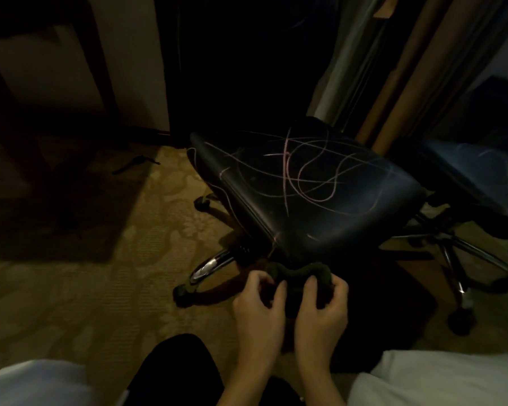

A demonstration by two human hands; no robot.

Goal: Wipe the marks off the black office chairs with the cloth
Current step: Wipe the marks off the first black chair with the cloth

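A black office chair seat [311, 183] stands in the middle of the dim room, covered with pink and pale scribbled lines. A second black chair [475, 183] stands to its right, with fainter marks on its seat. Just below the first seat's front corner, both my hands hold a dark green cloth [298, 273] bunched between them. My left hand [258, 312] grips its left part and my right hand [323, 309] grips its right part. The cloth hangs clear of the seat, not touching it.
Chrome chair legs with castors [208, 265] spread over the patterned carpet [100, 288]. The right chair's base [464, 276] reaches toward the lower right. A dark piece of furniture [50, 83] stands at the far left, and wooden panels [408, 68] rise behind the chairs.
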